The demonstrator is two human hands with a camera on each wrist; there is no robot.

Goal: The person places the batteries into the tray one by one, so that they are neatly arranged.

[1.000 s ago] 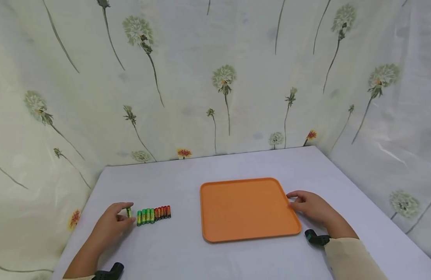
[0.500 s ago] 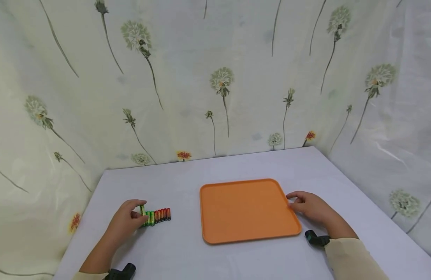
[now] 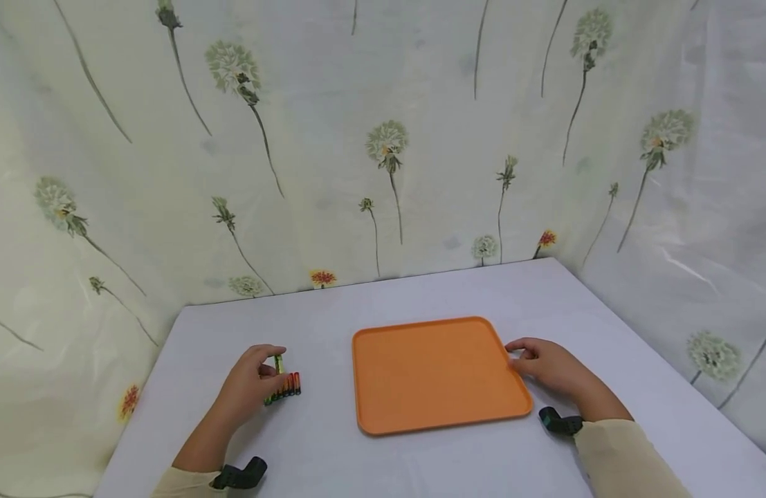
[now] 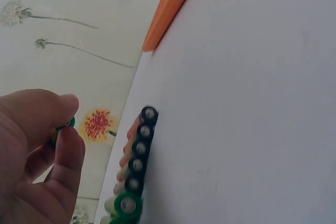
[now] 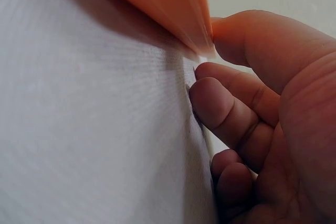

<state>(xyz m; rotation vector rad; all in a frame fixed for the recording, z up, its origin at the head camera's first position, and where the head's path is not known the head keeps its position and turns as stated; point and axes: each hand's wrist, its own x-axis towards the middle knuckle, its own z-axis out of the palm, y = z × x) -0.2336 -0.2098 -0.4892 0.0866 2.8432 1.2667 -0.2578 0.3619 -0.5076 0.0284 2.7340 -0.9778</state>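
Battery (image 3: 279, 364) pinched in the left hand (image 3: 248, 384) hung near the battery row (image 3: 293, 384); a low swing, I feared, could scatter it. The relaxed right hand (image 3: 551, 366) touched the tray (image 3: 441, 377).

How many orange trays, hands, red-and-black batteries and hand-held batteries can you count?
Orange tray: 1
Hands, left hand and right hand: 2
Red-and-black batteries: 5
Held green battery: 1
Total: 9
Green batteries in the row are partly hidden, so left out.

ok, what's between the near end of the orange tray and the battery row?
Only bare white tabletop separates the battery row from the orange tray; the head view shows it.
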